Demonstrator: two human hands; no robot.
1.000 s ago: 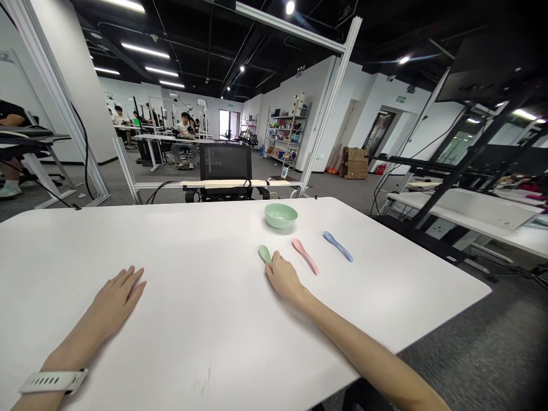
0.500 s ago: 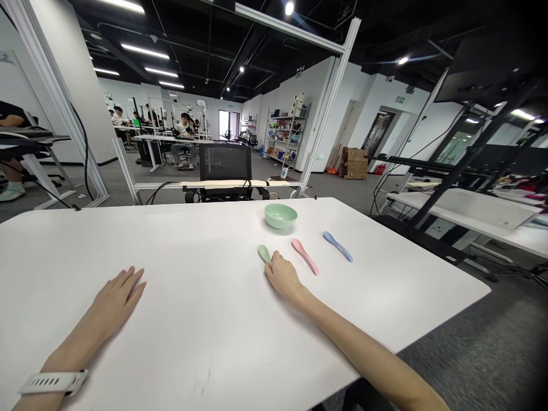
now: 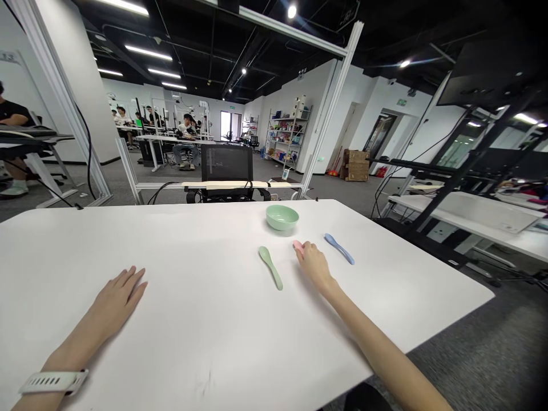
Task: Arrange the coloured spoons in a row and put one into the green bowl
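Observation:
My right hand (image 3: 315,265) is over the pink spoon (image 3: 298,246), its fingers curled round it; only the bowl end shows, and the handle is hidden beneath the hand. To its left, the green spoon (image 3: 270,267) lies loose on the white table. A blue spoon (image 3: 339,249) rests on the other side of my right hand. Behind the spoons stands a light green bowl (image 3: 282,219). Far off to the left, my left hand (image 3: 116,298) lies flat on the tabletop, fingers stretched out, holding nothing.
The white table (image 3: 192,319) has rounded corners and fills the foreground. Beyond its far edge are a metal frame (image 3: 334,103) and a black office chair (image 3: 226,164). Another desk (image 3: 479,220) stands at the right. Several people sit in the background.
My right hand has left the green spoon and moved right onto the pink spoon. The green spoon now lies fully visible. My left hand has stayed put.

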